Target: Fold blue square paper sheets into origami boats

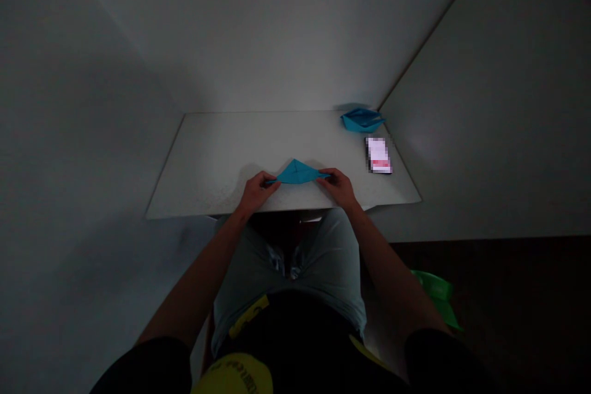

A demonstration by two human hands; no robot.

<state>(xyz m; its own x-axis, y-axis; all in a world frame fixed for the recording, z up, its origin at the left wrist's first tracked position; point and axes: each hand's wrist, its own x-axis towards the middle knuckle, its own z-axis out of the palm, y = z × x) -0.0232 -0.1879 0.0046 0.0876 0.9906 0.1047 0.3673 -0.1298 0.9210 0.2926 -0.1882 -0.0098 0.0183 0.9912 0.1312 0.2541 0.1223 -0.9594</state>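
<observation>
A blue folded paper boat [297,173] with a peaked middle stretches between my two hands, just above or on the white table [217,154]. My left hand [257,189] pinches its left tip between thumb and fingers. On the other side, my right hand [339,186] grips the right tip in the same way. Whether the paper's lower edge touches the tabletop, I cannot tell.
A second blue paper boat [362,120] rests at the table's back right corner. In front of it lies a phone [378,155] with a lit, blurred screen. Walls border the table. A green plastic object [436,292] stands low at the right.
</observation>
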